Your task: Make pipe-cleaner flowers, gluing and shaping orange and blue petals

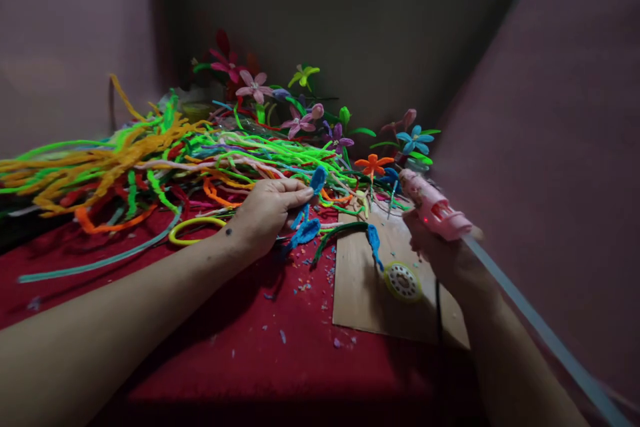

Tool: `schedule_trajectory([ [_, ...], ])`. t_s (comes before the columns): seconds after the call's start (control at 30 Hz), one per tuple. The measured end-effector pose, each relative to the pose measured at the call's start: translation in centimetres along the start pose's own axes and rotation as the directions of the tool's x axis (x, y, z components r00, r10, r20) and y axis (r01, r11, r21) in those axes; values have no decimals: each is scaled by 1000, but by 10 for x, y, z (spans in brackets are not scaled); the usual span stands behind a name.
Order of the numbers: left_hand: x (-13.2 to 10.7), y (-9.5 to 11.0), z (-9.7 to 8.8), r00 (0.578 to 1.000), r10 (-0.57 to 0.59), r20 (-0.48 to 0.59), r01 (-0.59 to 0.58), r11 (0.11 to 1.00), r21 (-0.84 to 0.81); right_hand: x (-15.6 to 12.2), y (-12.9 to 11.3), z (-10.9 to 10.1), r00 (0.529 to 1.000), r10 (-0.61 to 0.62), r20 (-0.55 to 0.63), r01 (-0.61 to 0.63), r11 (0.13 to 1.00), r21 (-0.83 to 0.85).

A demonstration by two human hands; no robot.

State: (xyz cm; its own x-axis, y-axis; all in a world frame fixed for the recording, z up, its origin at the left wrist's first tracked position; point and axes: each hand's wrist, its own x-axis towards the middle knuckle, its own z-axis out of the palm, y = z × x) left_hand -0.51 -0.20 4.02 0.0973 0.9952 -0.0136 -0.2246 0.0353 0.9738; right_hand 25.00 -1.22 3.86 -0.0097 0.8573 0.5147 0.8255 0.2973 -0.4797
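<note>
Fingers of my left hand [270, 210] are pinched together on a blue pipe cleaner piece [306, 230], which is bent into small loops; one loop sticks up past my fingertips and the others hang below them, just over the red cloth [225, 347] that covers the tabletop. My right hand [440, 253] is blurred, but its fingers are wrapped tight round the grip of a pink glue gun [434, 205], held over the far right corner of a wooden board [360, 293]. The gun's nose points up and to the left, a small red light shows on its side, and a pale glue stick [525, 313] runs out of its back toward me. A black cord [439, 307] hangs down from the gun across the board.

On the board, near my right wrist, lies a round disc with a yellow rim [403, 280]. A green stem [340, 232] with a blue end lies across the board's near-left edge, between my two hands. Beyond my left hand spreads a big heap of pipe cleaners [165, 153] in green, orange and yellow, with a yellow ring [195, 227] flat on the cloth beside my wrist. Finished flowers stand behind the heap: a pink flower [254, 87], an orange flower [373, 163] and a light blue flower [415, 140]. Small coloured scraps dot the cloth
</note>
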Motion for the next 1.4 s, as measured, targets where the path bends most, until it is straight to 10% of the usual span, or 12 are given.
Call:
schedule_trajectory([
  [0.3, -4, 1, 5, 1000, -10, -15, 10, 1000, 15, -43, 77, -47, 931, 290, 222, -136, 839, -527],
  [0.63, 0, -4, 2, 1000, -2, -23, 2, 1000, 8, -36, 83, -52, 867, 304, 394, -33, 825, -564],
  [0.77, -3, -2, 3, 1000, -7, -28, 8, 1000, 9, -36, 55, -54, 954, 247, 168, -61, 712, -699],
  [0.83, -3, -3, 4, 1000, -9, 0, 9, 1000, 2, -32, 31, -45, 983, 152, 106, -53, 779, -625],
  [0.93, -4, -6, 4, 999, -21, 30, 21, 1000, -3, -17, 0, -17, 939, 85, 334, 33, 943, -332],
  [1.13, -5, -9, 6, 998, 6, 57, -7, 1000, 20, 14, -14, 38, 918, 186, 351, -95, 961, -261],
  [1.4, -6, -6, 5, 995, 18, 100, -20, 1000, 14, 15, -19, 22, 922, 224, 317, -267, 959, 97],
])
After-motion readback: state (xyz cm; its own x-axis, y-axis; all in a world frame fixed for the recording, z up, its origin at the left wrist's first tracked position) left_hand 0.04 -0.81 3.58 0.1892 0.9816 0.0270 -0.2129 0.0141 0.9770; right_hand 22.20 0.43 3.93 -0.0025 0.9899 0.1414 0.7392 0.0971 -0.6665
